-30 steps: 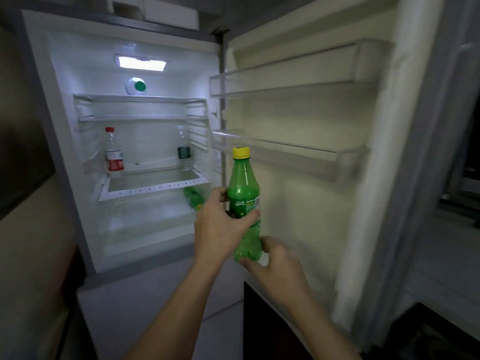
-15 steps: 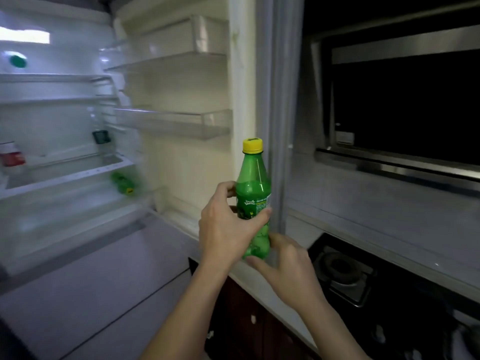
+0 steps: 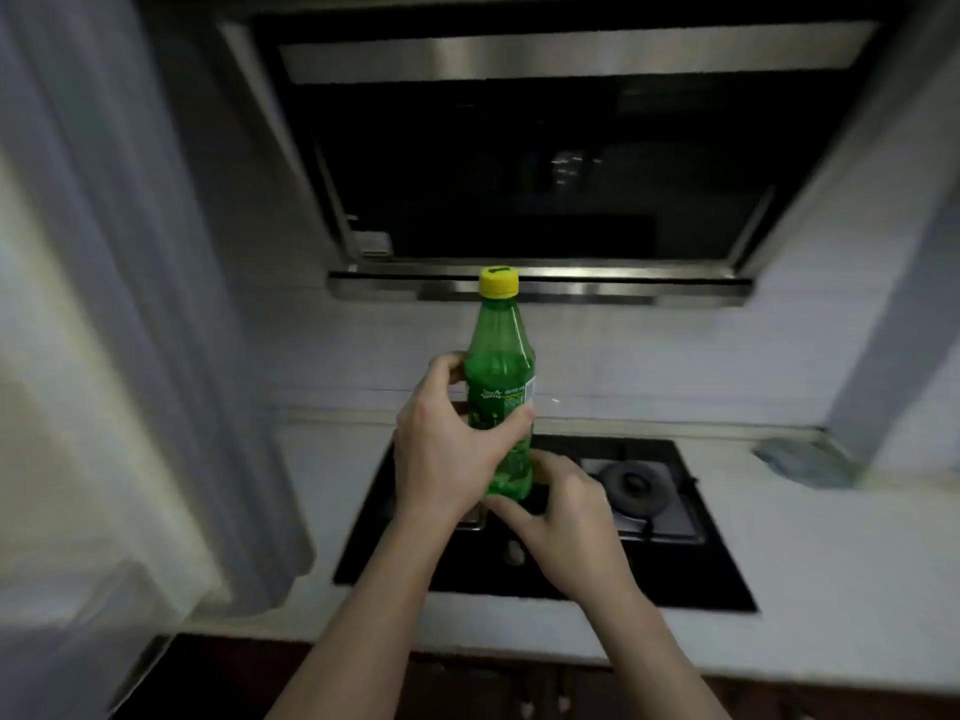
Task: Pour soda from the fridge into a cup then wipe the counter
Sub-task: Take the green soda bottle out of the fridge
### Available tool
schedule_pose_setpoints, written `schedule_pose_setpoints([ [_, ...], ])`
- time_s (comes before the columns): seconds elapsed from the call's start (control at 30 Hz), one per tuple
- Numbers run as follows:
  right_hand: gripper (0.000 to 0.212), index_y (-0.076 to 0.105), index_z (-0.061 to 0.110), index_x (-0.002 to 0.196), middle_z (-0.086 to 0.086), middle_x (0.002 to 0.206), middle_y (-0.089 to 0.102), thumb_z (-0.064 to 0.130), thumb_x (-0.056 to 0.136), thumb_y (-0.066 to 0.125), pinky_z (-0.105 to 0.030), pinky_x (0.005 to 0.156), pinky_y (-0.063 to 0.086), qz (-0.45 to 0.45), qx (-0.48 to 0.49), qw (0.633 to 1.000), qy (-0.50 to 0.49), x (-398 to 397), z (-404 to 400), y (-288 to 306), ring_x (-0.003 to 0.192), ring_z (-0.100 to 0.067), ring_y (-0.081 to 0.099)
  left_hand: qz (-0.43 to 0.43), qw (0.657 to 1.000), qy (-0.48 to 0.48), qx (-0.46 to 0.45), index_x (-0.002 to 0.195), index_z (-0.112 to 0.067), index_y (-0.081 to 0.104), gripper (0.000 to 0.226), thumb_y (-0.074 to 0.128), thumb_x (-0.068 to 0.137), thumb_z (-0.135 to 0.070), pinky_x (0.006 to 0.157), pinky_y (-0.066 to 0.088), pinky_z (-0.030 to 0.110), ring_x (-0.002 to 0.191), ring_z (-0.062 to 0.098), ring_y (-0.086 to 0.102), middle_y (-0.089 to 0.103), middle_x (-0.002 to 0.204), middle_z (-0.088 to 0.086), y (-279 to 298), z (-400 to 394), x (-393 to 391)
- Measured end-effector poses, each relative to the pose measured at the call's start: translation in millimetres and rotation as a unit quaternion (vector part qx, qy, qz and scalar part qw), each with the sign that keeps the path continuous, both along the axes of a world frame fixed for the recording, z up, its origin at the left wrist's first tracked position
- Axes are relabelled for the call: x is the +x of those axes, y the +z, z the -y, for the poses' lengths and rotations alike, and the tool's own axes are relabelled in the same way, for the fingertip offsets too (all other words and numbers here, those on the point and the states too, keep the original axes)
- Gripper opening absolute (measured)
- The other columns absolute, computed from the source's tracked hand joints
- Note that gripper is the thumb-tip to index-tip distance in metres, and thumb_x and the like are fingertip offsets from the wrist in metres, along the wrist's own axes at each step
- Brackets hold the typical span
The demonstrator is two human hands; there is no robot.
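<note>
A green soda bottle [image 3: 500,371] with a yellow cap stands upright in the air above the stove. My left hand [image 3: 447,449] grips it round the labelled middle, thumb across the front. My right hand [image 3: 561,517] is at the bottle's base, its fingers curled under and round the bottom. The white counter [image 3: 810,579] spreads below and to the right. No cup shows in view.
A black gas hob [image 3: 670,579] with a burner ring [image 3: 635,484] is set into the counter under the hands. A steel range hood [image 3: 540,291] hangs above it. The open fridge door [image 3: 104,356] fills the left side. A blurred grey object [image 3: 800,459] lies at the counter's back right.
The view has swung right, from the open fridge interior to the stove and counter. Both hands still hold the bottle in the same way, now above the hob.
</note>
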State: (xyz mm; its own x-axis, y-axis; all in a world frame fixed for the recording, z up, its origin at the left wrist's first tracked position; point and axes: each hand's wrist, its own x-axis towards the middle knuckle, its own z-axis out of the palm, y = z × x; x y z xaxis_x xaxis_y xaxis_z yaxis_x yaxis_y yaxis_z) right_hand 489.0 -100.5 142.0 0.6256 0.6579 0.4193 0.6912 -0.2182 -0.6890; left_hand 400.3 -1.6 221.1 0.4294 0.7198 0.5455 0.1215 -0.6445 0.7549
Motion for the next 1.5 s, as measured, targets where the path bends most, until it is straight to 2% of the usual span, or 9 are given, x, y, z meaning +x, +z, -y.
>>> schedule_pose_setpoints([
  [0.07, 0.049, 0.062, 0.028, 0.116, 0.008, 0.103, 0.065, 0.055, 0.076, 0.071, -0.032, 0.081, 0.052, -0.001, -0.010, 0.999, -0.053, 17, 21, -2, 0.097, -0.008, 0.061, 0.002, 0.998, -0.057, -0.006, 0.113, -0.031, 0.058, 0.058, 0.086, 0.066, -0.047, 0.085, 0.050, 0.028, 0.100, 0.004, 0.060, 0.066, 0.107, -0.019, -1, 12, 27],
  [0.17, 0.049, 0.063, 0.025, 0.115, 0.008, 0.099, 0.064, 0.054, 0.076, 0.071, -0.028, 0.077, 0.050, 0.002, -0.021, 0.990, -0.141, 35, 61, -6, 0.091, -0.008, 0.061, 0.007, 0.990, -0.142, -0.019, 0.111, -0.031, 0.059, 0.056, 0.087, 0.065, -0.045, 0.082, 0.049, 0.024, 0.097, 0.004, 0.061, 0.066, 0.104, -0.019, -7, 38, 66],
  [0.33, 0.051, 0.062, 0.024, 0.118, 0.009, 0.105, 0.066, 0.051, 0.077, 0.074, -0.025, 0.083, 0.049, -0.014, -0.029, 0.961, -0.274, 50, 144, -17, 0.097, -0.007, 0.060, 0.008, 0.959, -0.279, -0.048, 0.105, -0.036, 0.057, 0.056, 0.085, 0.060, -0.051, 0.076, 0.057, 0.036, 0.085, 0.009, 0.069, 0.069, 0.099, -0.020, -23, 106, 123],
  [0.5, 0.057, 0.061, 0.023, 0.123, 0.010, 0.110, 0.065, 0.054, 0.076, 0.073, -0.025, 0.084, 0.047, -0.031, -0.027, 0.916, -0.399, 58, 239, -25, 0.103, -0.007, 0.058, -0.010, 0.918, -0.393, -0.056, 0.106, -0.036, 0.057, 0.055, 0.088, 0.061, -0.044, 0.079, 0.056, 0.036, 0.085, 0.004, 0.067, 0.069, 0.097, -0.021, -32, 203, 167],
  [0.7, 0.051, 0.063, 0.029, 0.116, 0.013, 0.097, 0.063, 0.057, 0.073, 0.070, -0.029, 0.077, 0.050, -0.033, -0.033, 0.863, -0.504, 78, 344, -33, 0.091, -0.006, 0.059, -0.023, 0.861, -0.506, -0.055, 0.110, -0.034, 0.057, 0.056, 0.088, 0.064, -0.039, 0.074, 0.049, 0.019, 0.086, -0.013, 0.060, 0.065, 0.099, -0.025, -38, 316, 211],
  [0.87, 0.045, 0.062, 0.033, 0.109, 0.013, 0.097, 0.063, 0.061, 0.073, 0.065, -0.035, 0.078, 0.052, -0.036, -0.037, 0.838, -0.543, 111, 437, -36, 0.092, -0.006, 0.059, -0.011, 0.828, -0.559, -0.045, 0.109, -0.039, 0.054, 0.056, 0.089, 0.065, -0.038, 0.071, 0.048, 0.009, 0.085, -0.011, 0.062, 0.064, 0.099, -0.026, -45, 412, 258],
  [1.07, 0.039, 0.062, 0.034, 0.107, 0.014, 0.097, 0.062, 0.056, 0.076, 0.069, -0.034, 0.077, 0.053, -0.051, -0.039, 0.822, -0.566, 162, 530, -36, 0.091, -0.004, 0.058, -0.020, 0.807, -0.589, -0.039, 0.115, -0.028, 0.059, 0.057, 0.088, 0.067, -0.040, 0.071, 0.042, 0.001, 0.091, -0.018, 0.057, 0.065, 0.104, -0.020, -49, 509, 320],
  [1.2, 0.038, 0.064, 0.031, 0.109, 0.013, 0.099, 0.062, 0.053, 0.078, 0.071, -0.033, 0.078, 0.052, -0.050, -0.038, 0.817, -0.574, 196, 578, -36, 0.092, -0.004, 0.057, -0.030, 0.797, -0.601, -0.055, 0.115, -0.030, 0.058, 0.057, 0.088, 0.068, -0.040, 0.069, 0.045, 0.001, 0.090, -0.021, 0.056, 0.061, 0.101, -0.026, -54, 557, 361],
  [1.5, 0.048, 0.063, 0.028, 0.110, 0.008, 0.100, 0.065, 0.058, 0.074, 0.069, -0.038, 0.079, 0.054, -0.085, -0.044, 0.833, -0.545, 303, 631, -66, 0.095, -0.008, 0.060, -0.043, 0.800, -0.596, -0.053, 0.115, -0.034, 0.056, 0.058, 0.088, 0.067, -0.039, 0.075, 0.049, 0.007, 0.093, -0.011, 0.060, 0.060, 0.102, -0.028, -78, 605, 457],
])
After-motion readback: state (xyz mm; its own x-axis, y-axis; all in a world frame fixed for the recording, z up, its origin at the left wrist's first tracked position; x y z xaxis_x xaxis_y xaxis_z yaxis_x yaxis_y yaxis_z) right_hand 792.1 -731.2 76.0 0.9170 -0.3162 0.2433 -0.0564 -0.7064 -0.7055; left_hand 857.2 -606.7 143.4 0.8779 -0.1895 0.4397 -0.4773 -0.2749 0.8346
